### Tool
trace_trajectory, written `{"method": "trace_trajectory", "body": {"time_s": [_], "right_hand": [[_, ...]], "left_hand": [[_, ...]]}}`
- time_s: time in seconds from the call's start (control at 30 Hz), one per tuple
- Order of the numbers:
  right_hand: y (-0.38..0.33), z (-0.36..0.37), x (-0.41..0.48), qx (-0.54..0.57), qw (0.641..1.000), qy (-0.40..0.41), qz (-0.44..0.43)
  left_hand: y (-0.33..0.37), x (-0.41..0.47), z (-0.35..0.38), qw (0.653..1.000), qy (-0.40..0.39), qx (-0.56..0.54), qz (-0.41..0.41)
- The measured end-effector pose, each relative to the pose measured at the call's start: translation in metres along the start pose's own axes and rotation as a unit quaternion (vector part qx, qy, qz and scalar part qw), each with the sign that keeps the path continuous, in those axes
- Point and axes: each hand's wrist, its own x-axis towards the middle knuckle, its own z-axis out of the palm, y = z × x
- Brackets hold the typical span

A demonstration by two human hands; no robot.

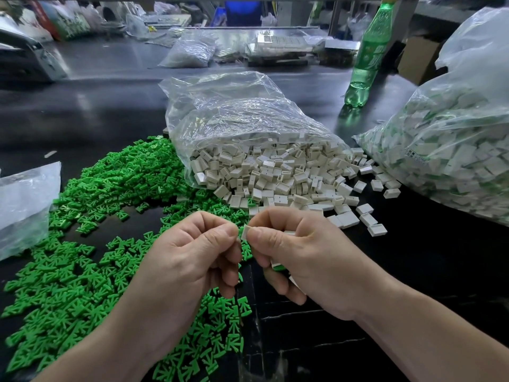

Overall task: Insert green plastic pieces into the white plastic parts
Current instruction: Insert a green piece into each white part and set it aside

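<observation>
A wide heap of green plastic pieces (82,260) covers the black table on the left. White plastic parts (278,177) spill from an open clear bag (234,111) in the middle. My right hand (300,260) pinches a white part (246,232) between thumb and forefinger, and more white parts with a green edge (278,267) show under its curled fingers. My left hand (198,255) meets it from the left with thumb and forefinger pinched together at the white part; whatever it pinches is hidden.
A large clear bag of assembled white-and-green parts (446,150) stands at the right. A green bottle (366,59) is behind it. Another plastic bag (24,205) lies at the left edge. More bags and trays (278,48) sit at the back.
</observation>
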Motion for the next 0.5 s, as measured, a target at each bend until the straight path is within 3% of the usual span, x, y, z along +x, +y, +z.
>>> {"method": "trace_trajectory", "body": {"time_s": [0.5], "right_hand": [[-0.0056, -0.0037, -0.0025, -0.086, 0.996, -0.020, 0.029]], "left_hand": [[0.0065, -0.0012, -0.0062, 0.998, -0.053, 0.038, -0.018]]}}
